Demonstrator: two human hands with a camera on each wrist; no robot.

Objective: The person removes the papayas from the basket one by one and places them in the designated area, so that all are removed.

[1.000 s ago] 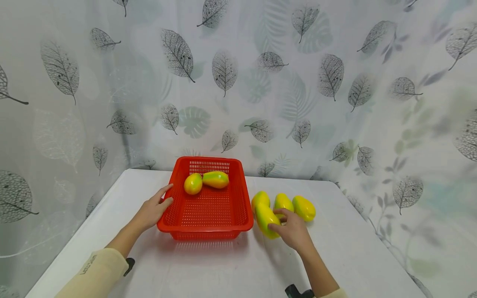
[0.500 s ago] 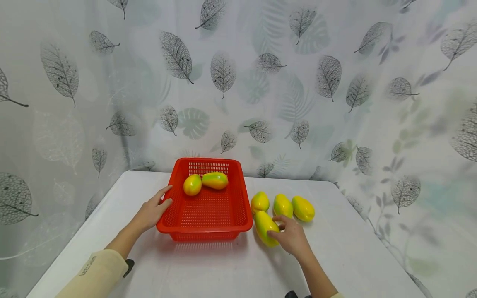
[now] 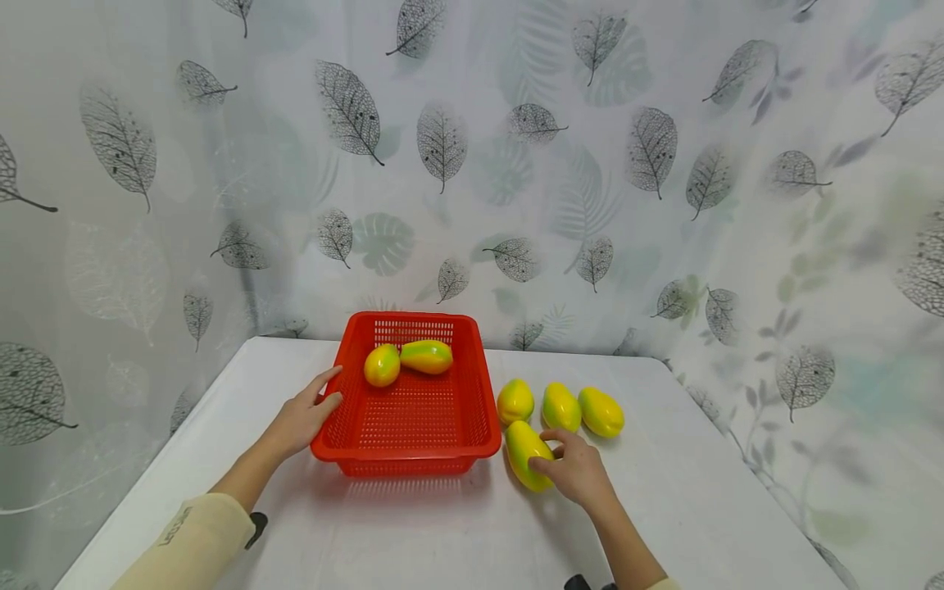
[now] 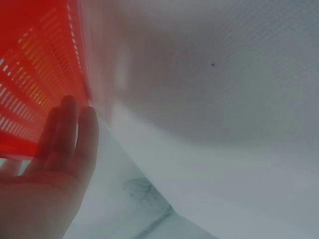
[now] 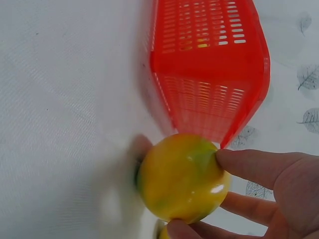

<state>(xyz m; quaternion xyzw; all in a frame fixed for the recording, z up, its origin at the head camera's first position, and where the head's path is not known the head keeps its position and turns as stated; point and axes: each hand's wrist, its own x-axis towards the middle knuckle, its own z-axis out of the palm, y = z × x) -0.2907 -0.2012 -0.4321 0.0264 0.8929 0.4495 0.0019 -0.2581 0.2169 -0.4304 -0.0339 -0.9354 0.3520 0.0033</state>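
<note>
My right hand [image 3: 578,469] pinches a yellow-green papaya [image 3: 528,457] between thumb and fingers, just right of the red basket. In the right wrist view, the thumb and fingers touch opposite sides of this papaya [image 5: 182,177]. Whether it rests on the table or hangs slightly above cannot be told. At the basket's left side, my left hand [image 3: 298,418] touches the red plastic basket [image 3: 406,453]. Its fairly straight fingers lie along the basket's outer wall in the left wrist view. Inside, toward the back, lie a rounder-looking papaya [image 3: 382,365] and a pear-shaped papaya [image 3: 426,357].
Right of the basket, a row of three more papayas lies on the white table [image 3: 413,533]: a left papaya [image 3: 515,401], a middle papaya [image 3: 560,406] and a right papaya [image 3: 601,412]. A leaf-patterned curtain [image 3: 472,164] hangs behind the table.
My right hand has brought the papaya slightly down and toward me, away from the row behind it, then stayed nearly still. The left hand and basket have kept their place.
</note>
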